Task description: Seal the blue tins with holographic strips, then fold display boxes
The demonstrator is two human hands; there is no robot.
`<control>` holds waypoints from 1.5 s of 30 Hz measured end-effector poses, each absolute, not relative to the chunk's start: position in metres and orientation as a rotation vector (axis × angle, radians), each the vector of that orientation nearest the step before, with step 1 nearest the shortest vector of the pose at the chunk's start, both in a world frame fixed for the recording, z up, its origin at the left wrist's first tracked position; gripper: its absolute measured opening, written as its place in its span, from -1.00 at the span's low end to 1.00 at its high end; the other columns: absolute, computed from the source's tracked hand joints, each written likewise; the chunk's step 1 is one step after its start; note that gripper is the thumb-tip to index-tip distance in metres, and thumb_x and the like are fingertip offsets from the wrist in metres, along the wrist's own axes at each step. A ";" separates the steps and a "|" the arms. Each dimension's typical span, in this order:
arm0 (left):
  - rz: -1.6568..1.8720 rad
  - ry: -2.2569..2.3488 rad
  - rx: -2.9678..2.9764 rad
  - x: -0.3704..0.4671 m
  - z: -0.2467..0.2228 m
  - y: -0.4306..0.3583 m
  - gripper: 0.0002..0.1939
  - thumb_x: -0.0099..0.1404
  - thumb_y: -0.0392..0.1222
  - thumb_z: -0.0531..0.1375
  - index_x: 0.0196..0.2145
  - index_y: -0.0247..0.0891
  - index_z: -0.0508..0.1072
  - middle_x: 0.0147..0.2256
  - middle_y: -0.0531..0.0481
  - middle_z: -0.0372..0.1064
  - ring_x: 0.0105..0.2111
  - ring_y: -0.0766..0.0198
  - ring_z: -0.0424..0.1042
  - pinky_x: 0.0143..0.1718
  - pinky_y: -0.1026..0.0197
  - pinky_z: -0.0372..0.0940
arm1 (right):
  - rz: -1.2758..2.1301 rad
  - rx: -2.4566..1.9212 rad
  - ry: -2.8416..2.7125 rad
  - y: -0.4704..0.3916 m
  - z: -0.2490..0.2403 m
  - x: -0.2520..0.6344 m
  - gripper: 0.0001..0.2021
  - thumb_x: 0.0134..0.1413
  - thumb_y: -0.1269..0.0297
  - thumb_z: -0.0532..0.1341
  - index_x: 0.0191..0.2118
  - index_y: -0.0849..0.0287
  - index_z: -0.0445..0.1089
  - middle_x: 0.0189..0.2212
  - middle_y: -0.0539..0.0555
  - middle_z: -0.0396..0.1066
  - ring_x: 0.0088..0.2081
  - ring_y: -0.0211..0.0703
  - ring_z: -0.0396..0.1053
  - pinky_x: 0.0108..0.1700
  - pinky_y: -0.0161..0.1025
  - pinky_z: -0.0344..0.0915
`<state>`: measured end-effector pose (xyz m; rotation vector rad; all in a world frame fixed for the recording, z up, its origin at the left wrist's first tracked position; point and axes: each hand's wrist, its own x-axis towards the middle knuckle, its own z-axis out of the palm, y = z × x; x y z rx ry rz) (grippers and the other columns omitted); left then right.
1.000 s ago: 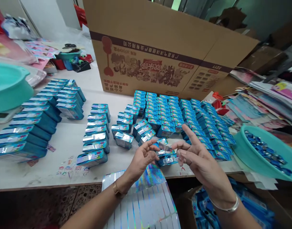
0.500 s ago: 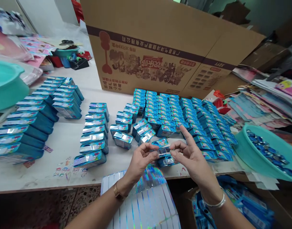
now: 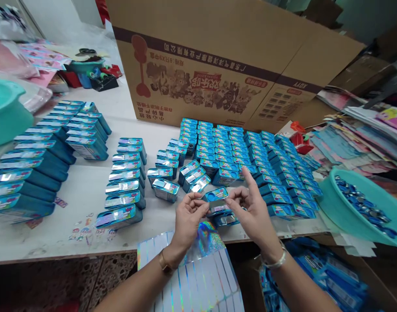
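A small clear strip (image 3: 217, 203) is stretched between my two hands, over blue boxes near the table's front edge. My left hand (image 3: 189, 216) pinches its left end between thumb and finger. The right end is pinched by my right hand (image 3: 250, 212), whose index finger points up. Just beyond the strip lies a blue box (image 3: 217, 193) with a round spot on top; another blue box (image 3: 227, 219) is partly hidden beneath my right fingers. Below my hands, a sheet of shiny sticker strips (image 3: 192, 277) hangs at the table edge.
Rows of blue boxes (image 3: 125, 174) stand on the white table (image 3: 84, 186). Behind them rises a large cardboard box (image 3: 201, 39). A teal basin (image 3: 334, 208) with blue foil pieces is at the right, another teal basin (image 3: 6, 125) at the left. Blue packs (image 3: 331, 273) lie below the table.
Both hands have shifted slightly left in the view, still pinching the strip, which now shows as a flat greyish band. The view has moved a little, and the left-hand boxes sit further left.
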<state>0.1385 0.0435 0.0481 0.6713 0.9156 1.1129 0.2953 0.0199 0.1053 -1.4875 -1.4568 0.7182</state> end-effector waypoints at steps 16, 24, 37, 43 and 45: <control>1.283 1.168 0.892 0.152 0.027 0.049 -0.69 0.16 -0.17 0.30 -0.15 -0.24 0.35 -0.49 0.13 0.39 -0.46 0.34 0.39 -0.34 0.30 0.29 | 0.246 -1.641 -1.796 0.048 0.064 0.291 -0.25 0.23 0.40 0.03 0.45 0.14 -0.32 -0.38 0.00 0.34 -0.31 -0.09 0.33 -0.13 -0.09 0.37; 1.354 1.215 1.104 0.162 0.008 0.046 -0.52 0.30 -0.19 0.18 0.17 -0.26 0.30 -0.43 0.12 0.34 -0.41 0.33 0.37 -0.28 0.27 0.31 | 0.114 -1.677 -1.859 0.051 0.063 0.289 -0.24 0.19 0.41 0.05 0.45 0.15 -0.27 -0.27 0.10 0.37 -0.22 -0.02 0.33 -0.12 -0.05 0.38; 1.396 1.159 1.891 0.141 -0.002 0.033 -0.27 0.32 -0.26 0.17 0.37 -0.19 -0.02 -0.02 -0.20 0.33 0.00 0.07 0.37 0.00 0.02 0.35 | -0.273 -1.727 -1.930 0.076 0.067 0.353 -0.17 0.24 0.35 0.08 0.46 0.17 -0.45 0.08 0.29 0.36 0.04 0.13 0.31 0.07 0.08 0.32; 1.150 0.967 2.394 0.164 0.009 0.036 0.36 -0.05 0.21 0.43 0.41 -0.30 -0.32 0.35 -0.50 -0.16 0.35 -0.35 -0.11 0.22 -0.35 0.10 | -0.359 -1.828 -2.408 0.106 0.051 0.373 0.09 0.10 0.22 0.29 0.44 0.21 -0.59 0.36 0.39 0.02 0.35 0.28 -0.01 0.29 0.27 -0.06; 1.041 1.008 2.444 0.173 0.011 0.038 0.31 -0.08 0.22 0.44 0.40 -0.29 -0.18 0.33 -0.47 -0.06 0.34 -0.37 -0.08 0.21 -0.38 0.08 | -0.378 -1.809 -2.449 0.111 0.043 0.374 0.12 0.09 0.21 0.29 0.43 0.21 -0.63 0.36 0.40 0.01 0.35 0.27 -0.01 0.30 0.26 -0.09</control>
